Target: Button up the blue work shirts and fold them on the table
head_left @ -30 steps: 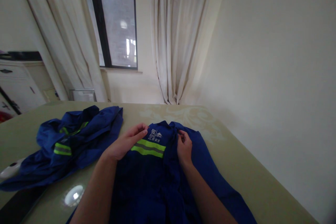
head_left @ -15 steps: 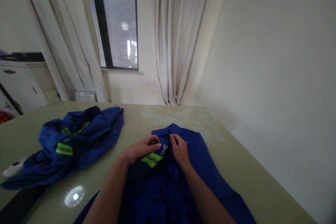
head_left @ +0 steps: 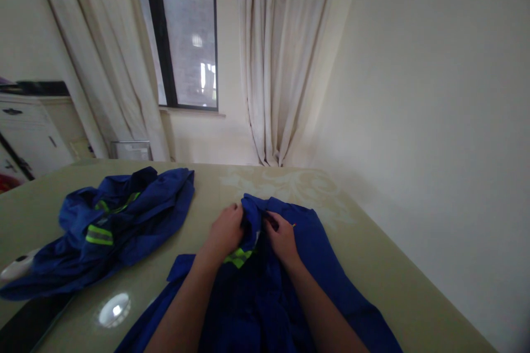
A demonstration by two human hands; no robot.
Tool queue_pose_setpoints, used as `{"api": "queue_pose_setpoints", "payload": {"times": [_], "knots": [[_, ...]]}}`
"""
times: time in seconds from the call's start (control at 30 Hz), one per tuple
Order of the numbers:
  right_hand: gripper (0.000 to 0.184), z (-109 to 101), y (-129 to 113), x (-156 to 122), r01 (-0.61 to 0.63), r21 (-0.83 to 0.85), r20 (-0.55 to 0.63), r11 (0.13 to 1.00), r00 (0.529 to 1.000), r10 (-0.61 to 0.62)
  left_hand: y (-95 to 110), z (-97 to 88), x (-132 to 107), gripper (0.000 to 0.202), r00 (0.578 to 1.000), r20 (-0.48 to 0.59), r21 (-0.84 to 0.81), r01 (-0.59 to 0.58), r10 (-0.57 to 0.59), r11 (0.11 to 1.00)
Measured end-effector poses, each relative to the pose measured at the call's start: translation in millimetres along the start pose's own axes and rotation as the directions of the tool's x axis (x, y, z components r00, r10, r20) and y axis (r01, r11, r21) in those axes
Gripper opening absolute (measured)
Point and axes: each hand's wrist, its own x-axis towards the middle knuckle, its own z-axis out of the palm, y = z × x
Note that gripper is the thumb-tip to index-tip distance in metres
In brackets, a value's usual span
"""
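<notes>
A blue work jacket [head_left: 323, 253] with a yellow-green reflective strip lies spread on the table in front of me. My left hand [head_left: 227, 231] is closed on its front edge near the collar, lifting that fabric into a raised fold; its fingertips are partly hidden behind the cloth. Close beside it, my right hand [head_left: 281, 234] pinches the jacket near the top of the front opening. The reflective strip [head_left: 239, 257] shows partly under the fold. A small coloured mark sits on the cloth just right of my right hand.
A second blue garment [head_left: 136, 226] with reflective strips lies crumpled on the left of the table [head_left: 207, 182]. A white object [head_left: 19, 266] and a dark flat panel [head_left: 35, 320] are by it. The wall [head_left: 434, 121] borders the table's right side; curtains [head_left: 273, 66] hang behind.
My left hand has turned and raised the jacket's front edge, so the printed lettering is now mostly hidden and the strip is partly covered. My right hand has stayed nearly in place.
</notes>
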Motion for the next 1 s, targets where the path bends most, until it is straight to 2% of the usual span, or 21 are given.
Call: {"api": "queue_pose_setpoints", "payload": {"times": [0.03,0.07,0.1,0.13,0.2,0.23,0.27,0.3,0.37,0.4,0.43,0.47,0.5,0.53,0.57,0.63,0.7,0.8,1.0], "knots": [[0.031,1,2,0,-0.006,-0.017,-0.015,1.000,1.000,0.006,-4,-11.8,-1,0.047,0.993,-0.106,0.042,0.058,-0.054,0.997],[0.030,2,4,0,-0.010,-0.037,-0.029,0.999,1.000,0.009,-8,-24.6,-4,0.052,0.963,-0.247,0.064,0.126,-0.107,0.990],[0.030,4,6,0,-0.010,-0.060,-0.039,0.998,0.999,0.008,-14,-37.4,-7,0.057,0.898,-0.412,0.072,0.204,-0.157,0.976],[0.030,5,8,0,-0.004,-0.087,-0.042,0.996,0.999,0.000,-19,-49.3,-10,0.061,0.788,-0.587,0.073,0.281,-0.187,0.957],[0.028,9,11,0,0.028,-0.158,-0.025,0.987,0.999,-0.032,-29,-67.1,-15,0.067,0.562,-0.804,0.060,0.400,-0.194,0.915],[0.027,10,11,0,0.046,-0.208,-0.005,0.977,0.999,-0.048,-32,-72.0,-17,0.069,0.495,-0.849,0.060,0.438,-0.185,0.897],[0.027,11,10,-1,0.062,-0.268,0.022,0.961,0.998,-0.058,-35,-73.6,-17,0.069,0.485,-0.855,0.072,0.460,-0.183,0.885],[0.028,12,9,-1,0.075,-0.332,0.058,0.940,0.997,-0.059,-37,-71.7,-15,0.067,0.534,-0.825,0.102,0.463,-0.185,0.880],[0.031,12,5,-1,0.084,-0.454,0.132,0.887,0.991,-0.027,-37,-56.6,-10,0.055,0.730,-0.659,0.195,0.399,-0.181,0.896],[0.033,12,4,0,0.085,-0.508,0.161,0.857,0.987,-0.003,-36,-43.4,-7,0.048,0.836,-0.521,0.242,0.335,-0.169,0.911],[0.035,12,2,2,0.089,-0.553,0.185,0.828,0.983,0.018,-33,-27.0,-5,0.043,0.923,-0.358,0.281,0.252,-0.143,0.926],[0.037,12,1,5,0.097,-0.589,0.205,0.803,0.978,0.033,-29,-8.0,-4,0.040,0.964,-0.237,0.296,0.187,-0.118,0.937],[0.039,12,1,9,0.110,-0.617,0.222,0.779,0.974,0.039,-24,12.3,-4,0.044,0.992,-0.069,0.328,0.118,-0.101,0.937],[0.040,11,2,14,0.128,-0.638,0.240,0.759,0.970,0.039,-19,32.6,-6,0.052,0.993,0.071,0.352,0.062,-0.093,0.934],[0.041,11,3,20,0.147,-0.653,0.257,0.743,0.966,0.035,-13,51.8,-9,0.060,0.990,0.113,0.367,0.040,-0.087,0.929],[0.042,11,8,32,0.182,-0.666,0.285,0.724,0.958,0.020,-3,82.0,-17,0.061,0.998,-0.004,0.398,0.058,-0.061,0.916],[0.042,11,13,44,0.203,-0.663,0.297,0.721,0.955,0.004,5,98.6,-26,0.059,0.996,-0.087,0.406,0.066,-0.034,0.912],[0.038,10,17,55,0.221,-0.651,0.290,0.726,0.957,-0.032,9,102.8,-39,0.058,0.995,-0.097,0.403,0.055,-0.017,0.913],[0.033,2,3,49,0.216,-0.634,0.155,0.743,0.976,-0.151,5,82.1,-86,0.062,0.999,0.020,0.376,-0.038,0.033,0.926]]}}
